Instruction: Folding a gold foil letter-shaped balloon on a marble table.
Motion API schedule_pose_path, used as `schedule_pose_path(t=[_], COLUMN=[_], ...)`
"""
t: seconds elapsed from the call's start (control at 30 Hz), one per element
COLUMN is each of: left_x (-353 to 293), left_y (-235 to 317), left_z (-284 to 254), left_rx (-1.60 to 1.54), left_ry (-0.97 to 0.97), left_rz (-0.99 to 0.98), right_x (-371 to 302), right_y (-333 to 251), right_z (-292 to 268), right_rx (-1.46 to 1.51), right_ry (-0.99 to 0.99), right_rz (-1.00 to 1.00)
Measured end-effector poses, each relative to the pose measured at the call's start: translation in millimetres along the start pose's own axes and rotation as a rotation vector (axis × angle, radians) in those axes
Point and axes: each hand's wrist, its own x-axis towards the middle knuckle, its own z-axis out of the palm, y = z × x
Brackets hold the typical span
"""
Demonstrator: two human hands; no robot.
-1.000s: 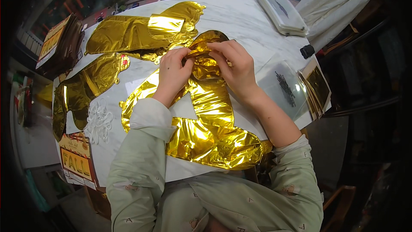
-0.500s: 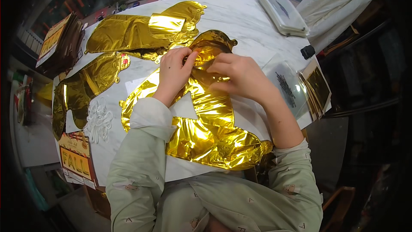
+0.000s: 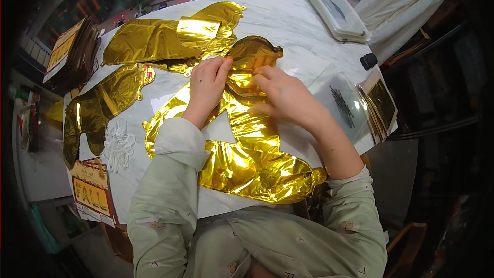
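Note:
A shiny gold foil balloon (image 3: 252,170), flat and letter-shaped with a triangular opening, lies in front of me. Its far end is folded over into a darker amber-looking flap (image 3: 252,51). At the left edge of that flap, my left hand (image 3: 207,85) pinches the foil between thumb and fingertips. My right hand (image 3: 288,95) rests over the flap's right side, fingers bent and thumb apart, touching the foil without gripping it. More flat gold balloons lie beyond my left hand (image 3: 141,38) and at the left (image 3: 108,95).
White cords (image 3: 118,144) lie in a heap at the left, above a printed card pack (image 3: 92,195). Stacked packs (image 3: 72,49) stand at the far left. On the right are a clear bag of dark sticks (image 3: 342,105), gold-filled packs (image 3: 378,103), a black object (image 3: 368,62) and a plastic case (image 3: 338,15).
My right hand has shifted slightly, and the foil flap beneath its fingers has changed shape, showing more of its curved lower edge. The left hand stays nearly in place.

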Motion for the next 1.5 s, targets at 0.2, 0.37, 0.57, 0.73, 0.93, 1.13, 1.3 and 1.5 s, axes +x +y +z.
schedule_pose_path(t=[0.2,0.37,0.57,0.73,0.93,1.13,1.3,1.5], left_x=[-2,-4,-5,-4,-6,-4,-7,-3], left_y=[-6,-8,-10,-4,-10,-9,-9,3], left_z=[4,2,3,-1,0,3,1,-1], left_rx=[-0.022,0.055,0.046,0.058,0.033,0.019,0.067,0.081], left_ry=[0.037,0.015,0.049,-0.041,-0.008,0.004,0.062,-0.014], left_rz=[0.030,0.031,0.048,-0.008,0.032,0.045,0.070,0.023], right_x=[12,19,27,27,23,24,27,29], right_y=[29,30,42,46,49,63,39,41], right_z=[13,14,14,14,17,21,9,14], right_rx=[0.146,0.224,0.325,0.571,0.338,0.709,0.482,0.484], right_ry=[0.153,0.317,0.239,0.396,0.452,0.299,0.313,0.479], right_rz=[0.159,0.299,0.376,0.280,0.231,0.339,0.330,0.252])
